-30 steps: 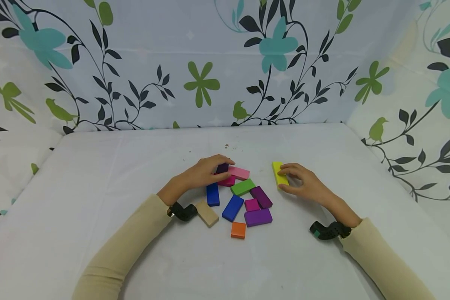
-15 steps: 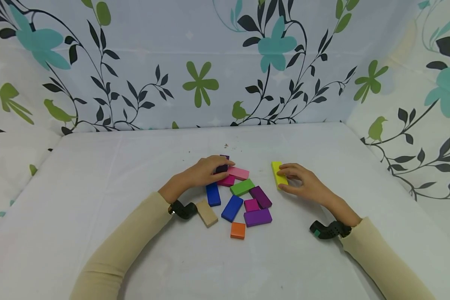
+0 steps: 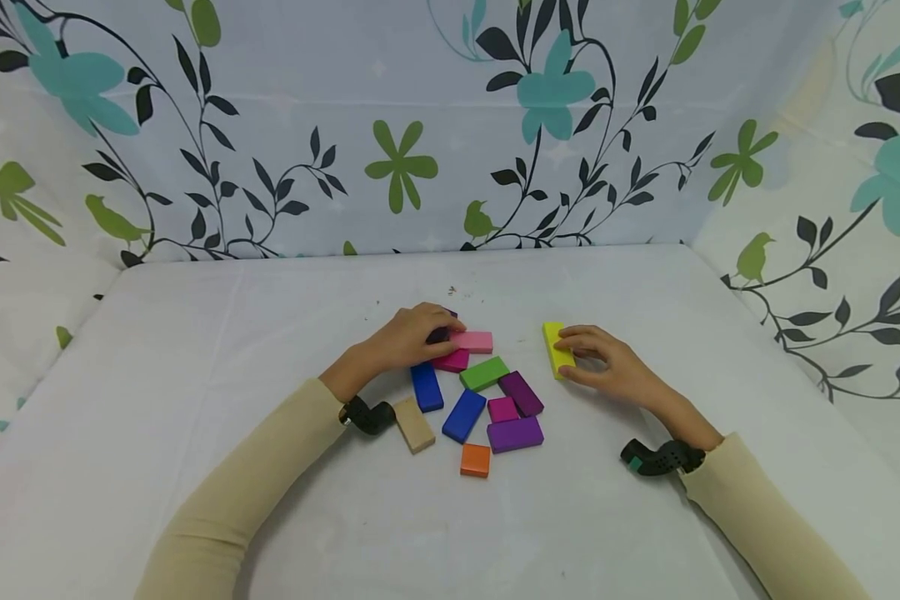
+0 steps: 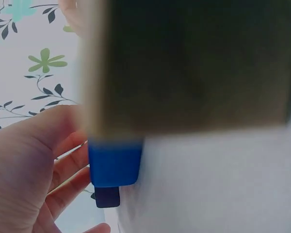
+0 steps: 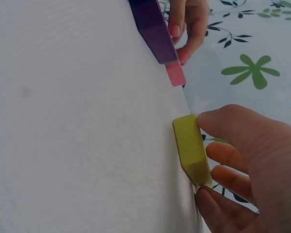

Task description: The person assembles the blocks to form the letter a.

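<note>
In the head view my left hand (image 3: 408, 337) reaches over the far left of a loose group of coloured blocks. Its thumb and fingers hold the left end of the pink block (image 3: 474, 342). Partly hidden under that hand are a dark purple block (image 3: 452, 314) and a magenta block (image 3: 453, 361). My right hand (image 3: 607, 362) grips the yellow block (image 3: 557, 350), which lies on the table apart from the group. The right wrist view shows the thumb at one end of the yellow block (image 5: 190, 145) and a finger at the other.
Nearby lie a green block (image 3: 484, 374), two blue blocks (image 3: 465, 417), two purple blocks (image 3: 516, 435), a small magenta block (image 3: 503, 410), a beige block (image 3: 415, 425) and an orange block (image 3: 476, 461). A patterned cloth (image 3: 270, 125) hangs behind the white table (image 3: 307, 517).
My left hand has shifted slightly away from me. The pink block has turned to lie more level and moved a little left. My right hand and the yellow block stay put.
</note>
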